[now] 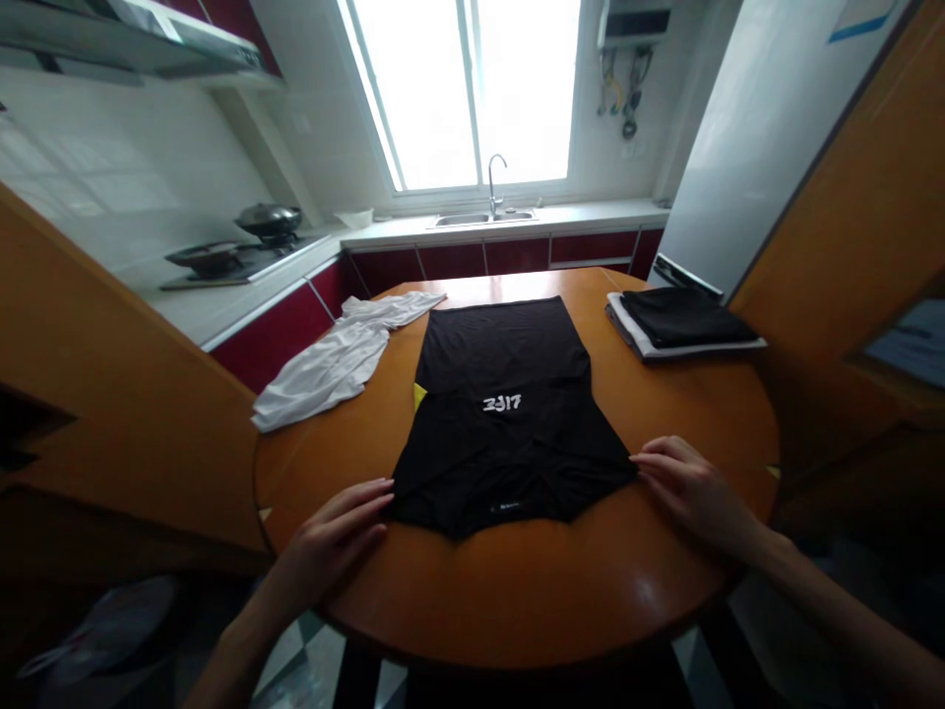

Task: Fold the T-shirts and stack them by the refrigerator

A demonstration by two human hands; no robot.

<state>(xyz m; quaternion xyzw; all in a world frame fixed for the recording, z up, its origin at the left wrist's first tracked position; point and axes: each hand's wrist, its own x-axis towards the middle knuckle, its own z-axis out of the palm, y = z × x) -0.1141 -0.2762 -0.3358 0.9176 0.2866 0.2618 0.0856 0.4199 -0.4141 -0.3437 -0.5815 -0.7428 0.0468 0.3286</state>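
Observation:
A black T-shirt (509,354) lies spread on the round wooden table, its collar end towards me. White lettering marks its middle, and a small yellow patch (420,396) shows at its left edge. At the shirt's near left corner is my left hand (332,537), its fingertips closed on the sleeve edge with the thumb below. My right hand (690,492) pinches the sleeve corner on the opposite side. The fabric between both hands lies flat with light creases.
On the table's left lies a rumpled white garment (332,364), partly over the edge. Folded black and white clothes (683,320) are stacked at the far right. Behind the wooden table (517,601) stand a counter with a sink (472,219), a stove with pans (270,219), and a fridge (760,128).

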